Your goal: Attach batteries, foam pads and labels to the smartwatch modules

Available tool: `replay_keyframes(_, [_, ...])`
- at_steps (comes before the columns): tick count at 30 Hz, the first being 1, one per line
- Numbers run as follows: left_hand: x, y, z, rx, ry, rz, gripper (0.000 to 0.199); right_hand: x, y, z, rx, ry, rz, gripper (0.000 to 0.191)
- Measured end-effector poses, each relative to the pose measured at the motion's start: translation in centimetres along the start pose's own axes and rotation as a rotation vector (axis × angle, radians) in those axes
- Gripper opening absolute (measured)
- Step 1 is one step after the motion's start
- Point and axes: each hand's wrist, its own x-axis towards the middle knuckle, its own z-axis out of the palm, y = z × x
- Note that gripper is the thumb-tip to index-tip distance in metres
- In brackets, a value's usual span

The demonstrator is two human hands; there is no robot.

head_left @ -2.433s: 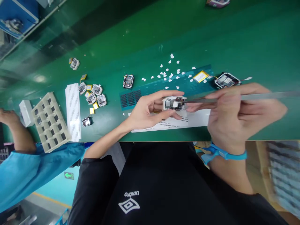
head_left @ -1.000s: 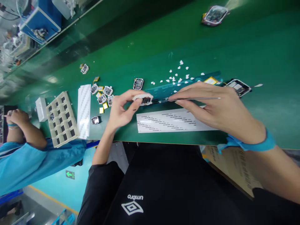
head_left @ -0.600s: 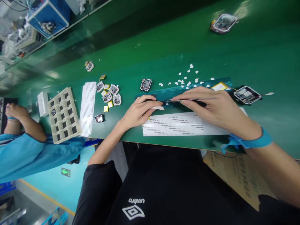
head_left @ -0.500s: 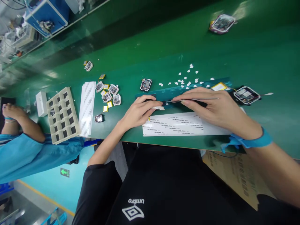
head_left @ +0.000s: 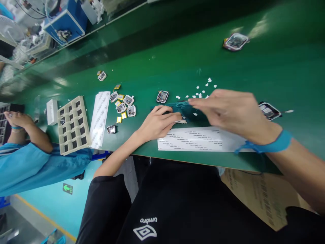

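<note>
My left hand (head_left: 158, 124) is closed low over the green table, its fingers round a small whitish piece (head_left: 181, 121) that pokes out under the fingertips. Close to its right, my right hand (head_left: 225, 110) is pinched above a teal strip (head_left: 189, 109); what it holds is hidden or blurred. Small white round bits (head_left: 200, 96) lie just behind the right hand. An opened watch-like device (head_left: 162, 96) sits behind the left hand, and a second one (head_left: 269, 111) is partly covered beside the right hand. In front of both hands lies a white printed sheet (head_left: 193, 139).
Several small devices (head_left: 121, 107) with yellow batteries lie left, beside white printed strips (head_left: 100, 118) and a beige compartment tray (head_left: 73, 125). Another device (head_left: 236, 42) is at the back right. A person in blue sits at the far left, hands (head_left: 19, 120) together.
My right hand has lifted and turned, and the thin metal tool it held no longer shows clearly. The yellow battery beside it is now hidden. The view has shifted slightly.
</note>
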Motion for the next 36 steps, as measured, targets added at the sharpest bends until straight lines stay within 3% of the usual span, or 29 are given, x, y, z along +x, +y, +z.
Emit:
replay_keyframes(4, [2.1, 1.3, -1.1, -0.127, 0.094, 0.0, 0.026, 2.0, -0.3, -1.6, -0.079, 0.237, 0.021, 0.02])
replay_keyframes(6, [3.6, 1.2, -2.0, -0.331, 0.263, -0.182, 0.031, 1.9, -0.1, -1.5, -0.112, 0.374, 0.024, 0.023])
replay_keyframes(8, [4.9, -0.2, -2.9, -0.58, 0.383, -0.433, 0.038, 1.3, 0.4, -1.0, -0.183, 0.5, -0.062, 0.03])
replay_keyframes(10, [5.7, -2.3, -3.5, -0.827, 0.311, -0.626, 0.032, 0.5, 0.9, -0.5, -0.271, 0.535, -0.192, 0.042])
replay_keyframes(13, [5.6, -4.6, -3.7, -1.104, 0.227, -0.8, 0.015, -0.1, 0.9, -0.2, -0.298, 0.398, -0.291, 0.056])
replay_keyframes(15, [5.2, -4.6, -3.2, -1.184, 0.242, -0.838, 0.013, -0.2, 0.3, -0.2, -0.281, 0.323, -0.335, 0.063])
replay_keyframes(19, [5.1, -2.1, -2.1, -1.206, 0.332, -0.869, 0.014, -0.6, -0.8, -0.5, -0.24, 0.234, -0.289, 0.058])
replay_keyframes(22, [5.3, -0.5, -1.7, -1.266, 0.393, -0.901, 0.018, -1.3, -0.6, -0.9, -0.184, 0.036, -0.209, 0.043])
replay_keyframes(25, [5.4, 0.3, -1.6, -1.322, 0.4, -0.915, 0.01, -1.7, -0.3, -1.3, -0.168, -0.079, -0.229, 0.048])
replay_keyframes(29, [5.4, 0.9, -1.5, -1.352, 0.378, -0.922, 0.002, -1.9, -0.5, -1.1, -0.222, -0.124, -0.318, 0.055])
replay_keyframes(36, [5.4, 2.3, -2.1, -1.339, 0.439, -0.929, 0.001, -3.4, -0.8, 0.6, -0.394, 0.021, -0.337, 0.051])
